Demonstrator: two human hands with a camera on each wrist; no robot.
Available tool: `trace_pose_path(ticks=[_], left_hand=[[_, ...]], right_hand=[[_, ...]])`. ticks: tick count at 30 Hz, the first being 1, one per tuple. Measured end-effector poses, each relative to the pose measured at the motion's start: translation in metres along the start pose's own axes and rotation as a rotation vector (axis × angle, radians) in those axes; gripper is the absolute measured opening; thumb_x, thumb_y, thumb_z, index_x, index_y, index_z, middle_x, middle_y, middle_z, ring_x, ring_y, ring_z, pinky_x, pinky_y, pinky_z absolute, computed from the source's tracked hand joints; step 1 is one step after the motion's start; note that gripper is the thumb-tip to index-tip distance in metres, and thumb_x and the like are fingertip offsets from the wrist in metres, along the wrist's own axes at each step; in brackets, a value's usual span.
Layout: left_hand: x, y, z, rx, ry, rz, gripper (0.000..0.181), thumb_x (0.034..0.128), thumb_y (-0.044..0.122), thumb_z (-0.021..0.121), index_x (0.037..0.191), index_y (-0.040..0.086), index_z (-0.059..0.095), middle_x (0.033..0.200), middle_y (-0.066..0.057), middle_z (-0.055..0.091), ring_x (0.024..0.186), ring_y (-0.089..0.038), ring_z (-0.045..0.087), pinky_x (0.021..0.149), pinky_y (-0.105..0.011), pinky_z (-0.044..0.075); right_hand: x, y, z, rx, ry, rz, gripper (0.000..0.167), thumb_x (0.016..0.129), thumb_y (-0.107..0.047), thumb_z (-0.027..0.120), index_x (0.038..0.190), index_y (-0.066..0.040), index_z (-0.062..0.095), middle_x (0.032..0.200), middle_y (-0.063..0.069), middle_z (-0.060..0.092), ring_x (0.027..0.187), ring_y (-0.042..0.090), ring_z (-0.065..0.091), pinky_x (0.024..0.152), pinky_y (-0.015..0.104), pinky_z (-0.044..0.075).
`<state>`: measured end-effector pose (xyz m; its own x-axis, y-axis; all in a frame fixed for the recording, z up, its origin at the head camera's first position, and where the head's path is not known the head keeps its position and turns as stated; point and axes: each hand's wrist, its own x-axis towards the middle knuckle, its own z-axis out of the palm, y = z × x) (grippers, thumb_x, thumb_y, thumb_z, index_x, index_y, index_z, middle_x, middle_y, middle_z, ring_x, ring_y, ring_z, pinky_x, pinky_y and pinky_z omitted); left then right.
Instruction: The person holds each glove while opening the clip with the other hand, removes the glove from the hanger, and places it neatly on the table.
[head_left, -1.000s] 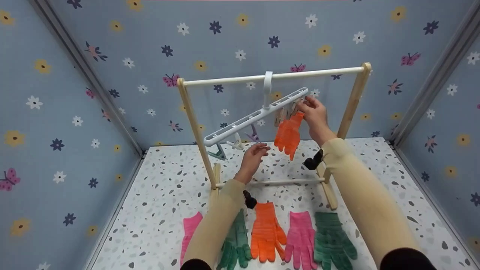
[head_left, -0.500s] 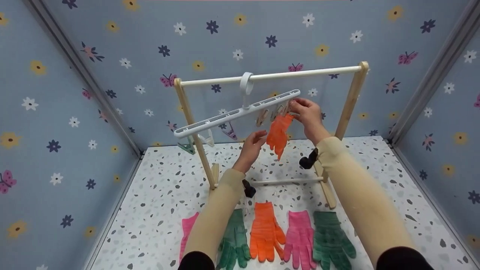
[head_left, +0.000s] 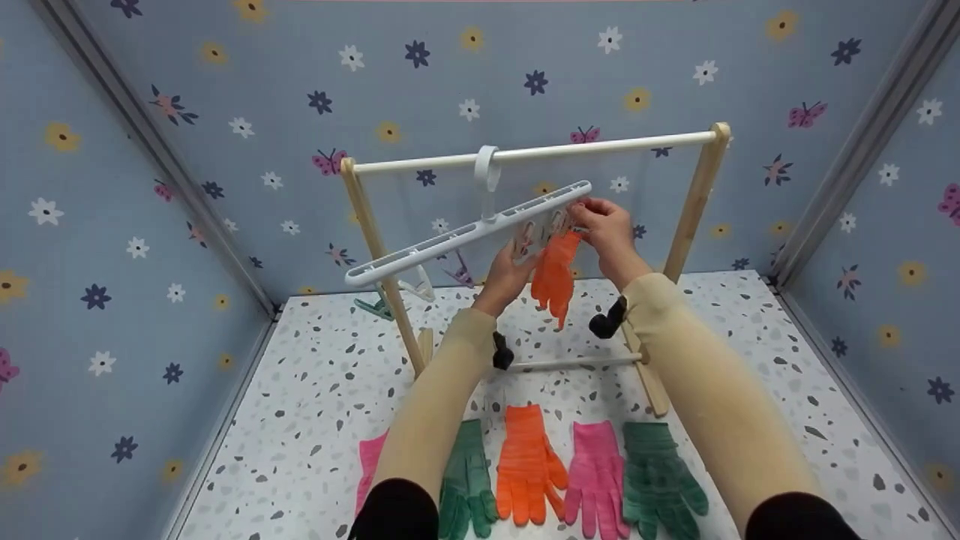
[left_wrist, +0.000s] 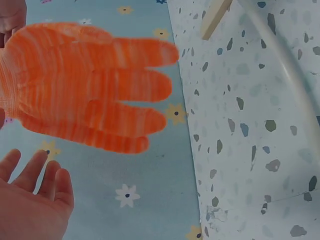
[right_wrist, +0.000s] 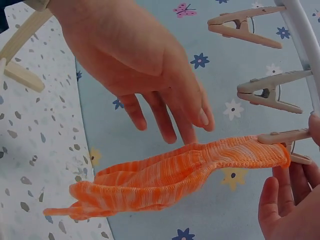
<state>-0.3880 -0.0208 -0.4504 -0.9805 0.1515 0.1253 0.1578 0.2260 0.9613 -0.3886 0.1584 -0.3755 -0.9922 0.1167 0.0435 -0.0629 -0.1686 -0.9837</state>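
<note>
A white hanger point(head_left: 469, 234) hangs tilted from the rack's top bar, with clothespins along it. An orange glove point(head_left: 555, 274) hangs fingers down from a beige clothespin point(right_wrist: 285, 135) near the hanger's right end, its cuff between the pin's tips. My right hand point(head_left: 606, 234) pinches that clothespin, thumb on one side and fingers on the other. Just left of the glove is my left hand point(head_left: 508, 277), fingers extended and holding nothing. In the right wrist view the left hand point(right_wrist: 145, 70) is close to the glove; whether it touches is unclear.
A wooden rack point(head_left: 694, 206) with a white top bar point(head_left: 615, 145) stands on the speckled table point(head_left: 300, 390). Before it lie an orange glove point(head_left: 525, 465), pink gloves point(head_left: 594, 472) and green gloves point(head_left: 660, 476). A green clothespin point(head_left: 377, 305) hangs at the hanger's left end.
The hanger has slid left along the bar and turned a little. My right hand has moved left with the orange glove's end, while the left hand has risen beside the glove.
</note>
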Motion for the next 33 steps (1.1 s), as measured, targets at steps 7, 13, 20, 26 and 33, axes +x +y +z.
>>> trace_pose_path(ticks=[7, 13, 20, 26, 33], left_hand=[[0.002, 0.012, 0.004, -0.085, -0.047, -0.025, 0.063, 0.0945, 0.045, 0.064, 0.149, 0.019, 0.044, 0.144, -0.002, 0.05, 0.135, -0.019, 0.043, 0.107, -0.039, 0.039], [0.005, 0.015, 0.008, 0.001, -0.024, 0.027, 0.05, 0.1004, 0.036, 0.059, 0.147, 0.024, 0.046, 0.147, 0.0, 0.05, 0.134, -0.015, 0.046, 0.109, -0.037, 0.037], [0.003, 0.015, 0.013, -0.074, 0.065, 0.001, 0.031, 0.1002, 0.026, 0.062, 0.129, 0.015, 0.064, 0.125, 0.001, 0.066, 0.117, -0.012, 0.058, 0.102, -0.035, 0.044], [-0.001, 0.015, 0.016, -0.141, 0.141, -0.018, 0.023, 0.0939, 0.024, 0.071, 0.11, 0.008, 0.067, 0.11, -0.002, 0.067, 0.097, -0.013, 0.06, 0.088, -0.031, 0.049], [-0.005, 0.012, 0.022, -0.253, 0.137, 0.044, 0.012, 0.0916, 0.017, 0.073, 0.097, 0.009, 0.066, 0.092, 0.0, 0.063, 0.087, -0.013, 0.056, 0.078, -0.027, 0.046]], right_hand=[[-0.001, -0.001, 0.002, -0.001, 0.012, 0.041, 0.028, 0.092, -0.018, 0.073, 0.116, -0.003, 0.068, 0.104, 0.007, 0.068, 0.1, 0.019, 0.063, 0.09, 0.035, 0.051], [-0.001, 0.0, 0.001, -0.004, 0.018, 0.058, 0.028, 0.092, -0.017, 0.074, 0.116, -0.004, 0.069, 0.105, 0.008, 0.069, 0.098, 0.019, 0.064, 0.088, 0.034, 0.052], [-0.003, 0.0, 0.0, -0.022, 0.021, 0.051, 0.028, 0.091, -0.018, 0.074, 0.115, -0.003, 0.07, 0.104, 0.008, 0.07, 0.099, 0.02, 0.063, 0.09, 0.036, 0.051], [-0.005, 0.0, -0.001, -0.051, 0.02, 0.059, 0.034, 0.09, -0.022, 0.076, 0.119, -0.005, 0.069, 0.106, 0.007, 0.069, 0.099, 0.019, 0.062, 0.087, 0.035, 0.05], [-0.005, 0.0, -0.001, -0.056, 0.034, 0.057, 0.035, 0.089, -0.022, 0.077, 0.117, -0.003, 0.068, 0.1, 0.004, 0.067, 0.09, 0.017, 0.059, 0.08, 0.031, 0.049]])
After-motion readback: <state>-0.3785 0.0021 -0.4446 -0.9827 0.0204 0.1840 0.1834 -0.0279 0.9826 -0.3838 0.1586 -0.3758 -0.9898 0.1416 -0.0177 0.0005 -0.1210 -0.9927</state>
